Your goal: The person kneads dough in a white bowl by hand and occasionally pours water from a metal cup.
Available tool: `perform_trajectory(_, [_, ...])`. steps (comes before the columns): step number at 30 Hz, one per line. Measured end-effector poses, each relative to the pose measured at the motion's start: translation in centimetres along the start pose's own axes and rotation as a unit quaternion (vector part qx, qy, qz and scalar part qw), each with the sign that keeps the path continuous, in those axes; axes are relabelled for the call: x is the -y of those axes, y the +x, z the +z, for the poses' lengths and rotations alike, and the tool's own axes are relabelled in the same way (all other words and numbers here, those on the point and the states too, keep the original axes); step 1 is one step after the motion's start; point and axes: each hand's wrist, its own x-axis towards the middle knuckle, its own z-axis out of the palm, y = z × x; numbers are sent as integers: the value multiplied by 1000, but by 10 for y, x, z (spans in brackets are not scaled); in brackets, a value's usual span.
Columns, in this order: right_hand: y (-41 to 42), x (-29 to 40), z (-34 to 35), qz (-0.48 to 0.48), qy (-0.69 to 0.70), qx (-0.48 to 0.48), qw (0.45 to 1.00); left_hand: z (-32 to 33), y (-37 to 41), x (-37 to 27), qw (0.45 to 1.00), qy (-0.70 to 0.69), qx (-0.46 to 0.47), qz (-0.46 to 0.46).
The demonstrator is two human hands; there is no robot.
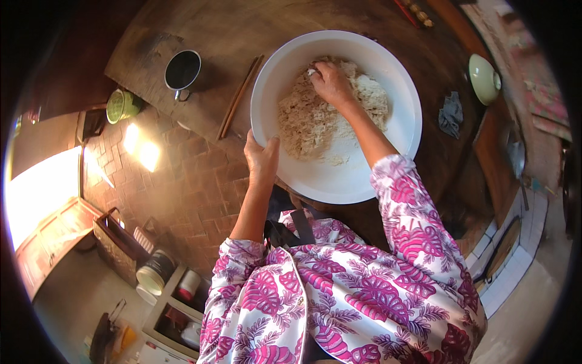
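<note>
A large white basin [336, 193] stands on the wooden table, holding shaggy, crumbly dough [302, 123] with loose dry flour [345, 148] near it. My left hand [262, 157] grips the basin's left rim, thumb on the inner side and fingers outside. Inside the basin, my right hand [329, 82] is sunk into the upper part of the dough, its fingers curled and partly hidden; some white dough or flour clings to them. Whether the fingers are closed on a lump is not clear.
Left of the basin on the table [150, 41] are a pair of wooden sticks [241, 98] and an enamel mug [183, 70]. A blue-grey cloth [450, 114] and a pale green bowl [484, 79] lie to the right. A green basket [122, 107] is beyond the table's left edge.
</note>
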Motion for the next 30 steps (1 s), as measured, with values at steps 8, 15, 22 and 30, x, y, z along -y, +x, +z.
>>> perform_trajectory(8, [-51, 34, 25, -17, -37, 183, 982, -2, 21, -6, 999, 36, 16, 13])
perform_trajectory(15, [-117, 46, -28, -22, -74, 254, 964, -4, 54, -8, 990, 98, 62, 78])
perform_trajectory(22, [-132, 53, 9, -31, -211, 169, 962, 5, 56, -3, 992, 59, 75, 81])
perform_trajectory(30, [-111, 41, 25, 53, -205, 187, 959, 7, 53, -1, 990, -38, 133, 32])
